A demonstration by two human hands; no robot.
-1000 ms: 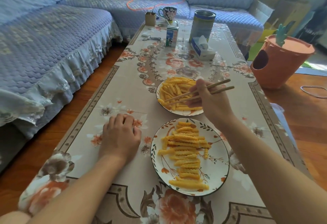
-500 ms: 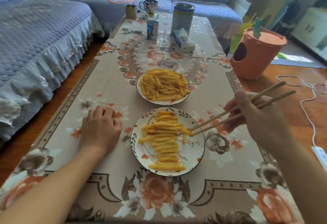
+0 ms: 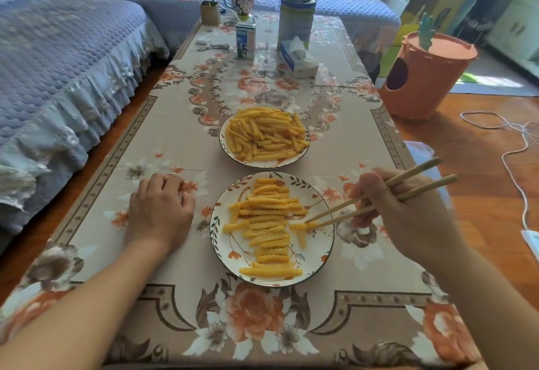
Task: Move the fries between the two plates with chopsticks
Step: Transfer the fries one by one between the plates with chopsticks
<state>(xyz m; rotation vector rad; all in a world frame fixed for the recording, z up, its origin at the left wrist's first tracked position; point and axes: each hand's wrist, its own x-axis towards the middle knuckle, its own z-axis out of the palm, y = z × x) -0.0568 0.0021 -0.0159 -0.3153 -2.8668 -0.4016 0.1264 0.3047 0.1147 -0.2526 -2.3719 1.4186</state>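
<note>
Here chopsticks (image 3: 376, 196) slant down-left, tips at a fry (image 3: 298, 226)

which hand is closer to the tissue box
Right. The right hand sits near-right of the tissue box, holding chopsticks; the left hand rests farther off, near-left.

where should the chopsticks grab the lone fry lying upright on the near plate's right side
Pinch the lone fry at its middle, tips on its left and right sides, coming from the right, where the chopsticks already are. It lies clear of the stack, pointing towards the person.
</note>
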